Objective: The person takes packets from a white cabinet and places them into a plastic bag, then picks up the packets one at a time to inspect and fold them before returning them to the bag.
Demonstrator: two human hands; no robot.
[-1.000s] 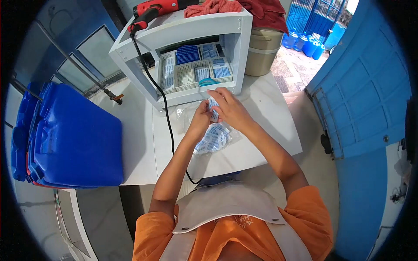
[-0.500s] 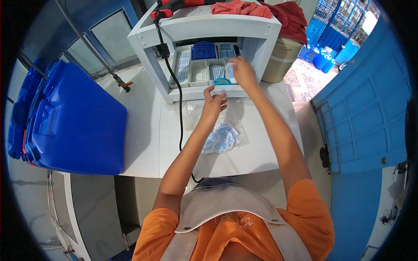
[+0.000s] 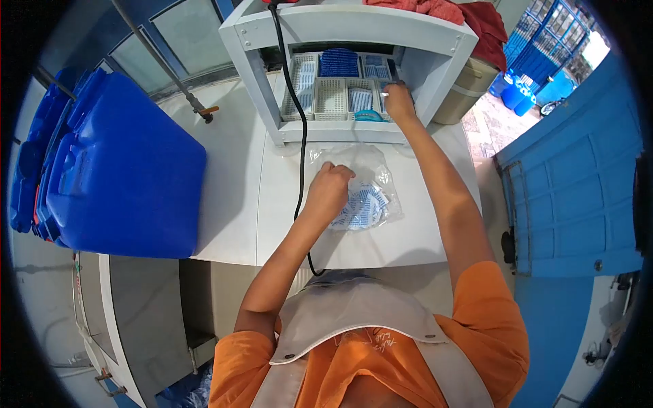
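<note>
A clear plastic bag (image 3: 367, 207) of white packets with blue print lies on the white table. My left hand (image 3: 329, 190) is closed at the bag's left side, its fingertips pinching the plastic. Inside the white shelf unit, my right hand (image 3: 400, 103) is at the front right basket, fingers curled; what they hold is hidden, though a bit of white shows by the fingertips. Beside it, a teal curved item (image 3: 369, 115) lies at the front of a white basket (image 3: 331, 98). Printed packets (image 3: 360, 99) stand in the neighbouring basket, with a dark blue ribbed item (image 3: 339, 62) behind.
A black cable (image 3: 303, 156) hangs from the shelf top across the table. Large blue jerrycans (image 3: 136, 163) stand at the left. Red cloths (image 3: 422, 8) lie on top of the shelf, and a beige bin (image 3: 466, 92) stands to its right. A blue door (image 3: 571, 177) is further right.
My left hand has moved down from the shelf front to the bag and closed. My right hand remains at the right-hand basket, fingers now more curled. The view has shifted slightly.
</note>
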